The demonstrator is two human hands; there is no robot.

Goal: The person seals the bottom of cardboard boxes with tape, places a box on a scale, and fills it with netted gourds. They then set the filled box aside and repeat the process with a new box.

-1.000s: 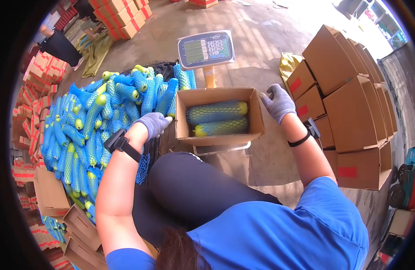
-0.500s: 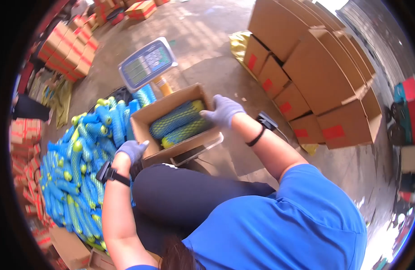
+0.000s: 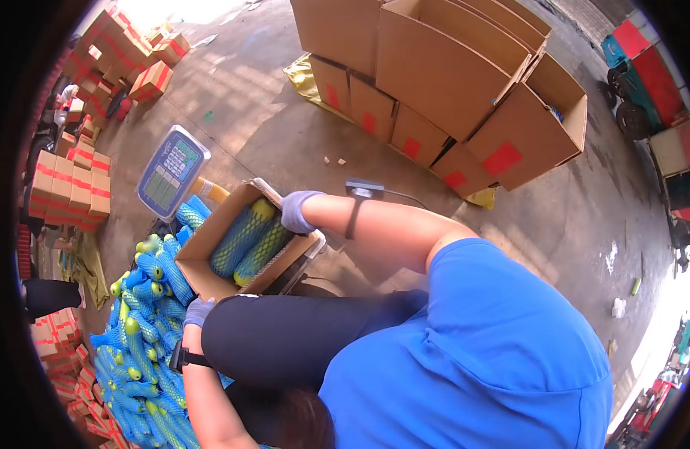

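A cardboard box [image 3: 204,243] with its top open sits on the platform of a scale [image 3: 172,170]. Inside it lie long green produce pieces [image 3: 247,232] in blue foam net sleeves, two of them plainly visible. My gloved right hand [image 3: 300,212] grips the box's far right end, its fingers curled over the wall. At the near left corner my gloved left hand [image 3: 199,311] holds the box, partly hidden by my knee. Beside the box, on the left, a large heap of the same sleeved produce [image 3: 139,352] spreads out.
Open cardboard boxes [image 3: 450,63] with red labels stand stacked at the upper right over yellow sacking [image 3: 307,81]. Red-taped cartons [image 3: 68,187] pile up along the left. A dark-clothed leg or arm of another person [image 3: 51,297] shows at the left edge.
My view has swung, so the scale and box appear further left and lower. My right fingers, spread at the box's edge before, are now curled over it. My left hand stays at the near corner.
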